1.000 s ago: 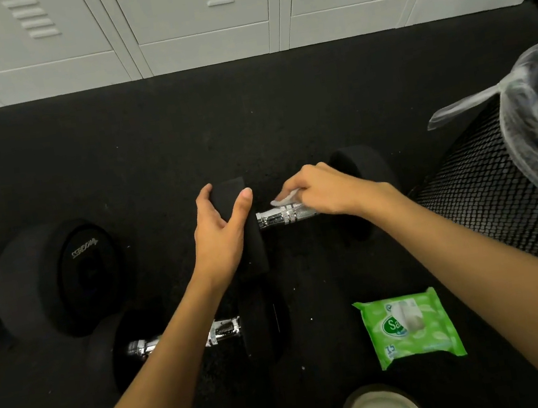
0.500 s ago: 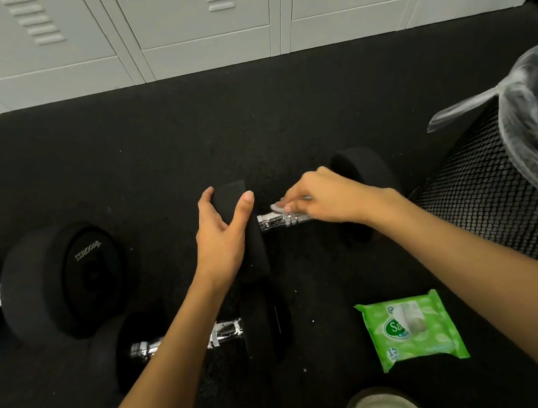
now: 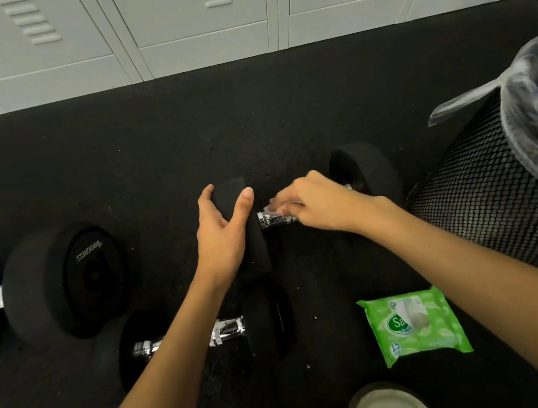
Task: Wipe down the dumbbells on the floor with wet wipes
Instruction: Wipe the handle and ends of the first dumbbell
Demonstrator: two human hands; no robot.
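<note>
Black floor [image 3: 249, 120]: black dumbbell [image 3: 369, 172], chrome bar [image 3: 277, 220]. Your left hand [image 3: 223, 231] clasps its head; right hand [image 3: 319, 205] fingers [image 3: 289, 198] pinch wipe [image 3: 268, 204].

The left hand [image 3: 226, 230] is laid over a dumbbell's weight end [image 3: 244, 207], which is clasped between the thumb, on the side nearer the right hand [image 3: 316, 204], and the fingers curled over the opposite edge. The wrist is held straight, and the bare left forearm [image 3: 166, 367] is stretched out behind it. The right hand is set just beside the left thumb, palm down and knuckles raised. A white wipe [image 3: 273, 207] is pinched under its curled fingertips and pressed to the chrome handle [image 3: 278, 220]. The bare right forearm [image 3: 458, 256] is angled in behind it.
</note>
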